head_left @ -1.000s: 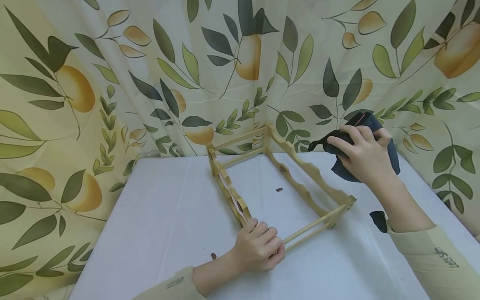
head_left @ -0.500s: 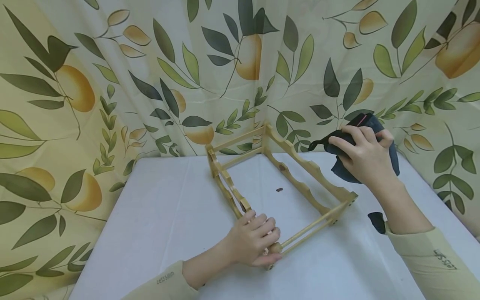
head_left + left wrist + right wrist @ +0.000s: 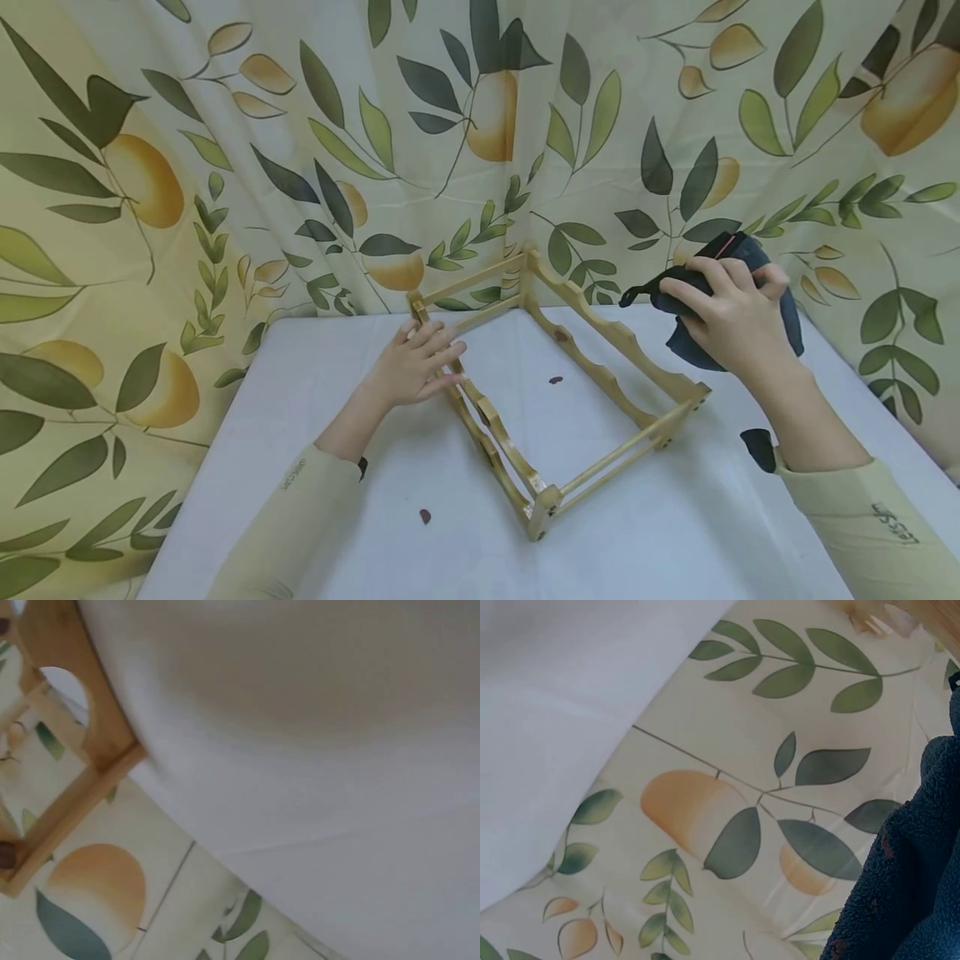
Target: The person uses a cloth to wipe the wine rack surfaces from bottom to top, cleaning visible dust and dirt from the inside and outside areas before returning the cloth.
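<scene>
A light wooden rack (image 3: 615,321) with scalloped side rails stands at an angle on the white table. My left hand (image 3: 416,362) rests over its left rails near the far corner, fingers extended across the wood. To the right of the rack, my right hand (image 3: 738,321) grips a bunched dark blue towel (image 3: 787,321), with a black part and a thin loop sticking out to the left. The fuzzy towel (image 3: 907,877) fills the lower right of the right wrist view. In the left wrist view, one end of the rack (image 3: 112,735) shows at upper left.
Small dark brown bits lie on the white tablecloth: one bit (image 3: 556,380) inside the rack, another bit (image 3: 425,517) in front of it. A leaf-and-fruit patterned curtain (image 3: 480,125) hangs close behind the table. A black piece (image 3: 757,450) shows beside the right sleeve.
My left hand has slid from the rack's near corner along the left rails toward the far end, uncovering the near corner post. The right hand stays in place with the towel.
</scene>
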Motion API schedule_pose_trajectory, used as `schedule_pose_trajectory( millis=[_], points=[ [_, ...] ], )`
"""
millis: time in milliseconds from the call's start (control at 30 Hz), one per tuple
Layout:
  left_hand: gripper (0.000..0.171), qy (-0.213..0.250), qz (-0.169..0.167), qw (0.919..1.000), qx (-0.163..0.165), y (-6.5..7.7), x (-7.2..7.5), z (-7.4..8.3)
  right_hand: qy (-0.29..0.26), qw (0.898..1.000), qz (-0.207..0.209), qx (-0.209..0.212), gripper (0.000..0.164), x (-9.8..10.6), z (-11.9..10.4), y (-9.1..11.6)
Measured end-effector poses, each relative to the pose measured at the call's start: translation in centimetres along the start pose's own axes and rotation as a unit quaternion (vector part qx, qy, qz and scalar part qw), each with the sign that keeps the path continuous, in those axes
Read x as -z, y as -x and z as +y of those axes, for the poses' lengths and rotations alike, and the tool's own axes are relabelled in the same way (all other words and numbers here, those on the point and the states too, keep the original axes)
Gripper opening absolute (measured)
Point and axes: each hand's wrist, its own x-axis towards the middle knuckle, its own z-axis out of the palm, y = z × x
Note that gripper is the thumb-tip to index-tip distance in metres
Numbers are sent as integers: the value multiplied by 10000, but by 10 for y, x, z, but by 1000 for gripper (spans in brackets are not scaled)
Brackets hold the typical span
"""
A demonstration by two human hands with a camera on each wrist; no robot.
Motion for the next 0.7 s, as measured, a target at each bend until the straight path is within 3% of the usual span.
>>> schedule_pose_trajectory(
  millis=[133, 200, 433, 700],
  points=[
    [73, 128, -1176, 9926, 270, 8, -7, -4, -12, 10000, 4, -10, 35, -2, 1, 3],
    [74, 199, -1467, 9883, 366, 10, -12, -4, -1, 10000, -23, -24, 36, -2, 1, 5],
    [65, 274, -1069, 9926, 511, 13, -24, 0, -21, 10000, -35, -21, 38, -3, -1, 6],
    [64, 192, -1024, 9927, 611, 16, -20, 9, -23, 9999, -2, -97, 41, 3, -2, 5]
  ],
)
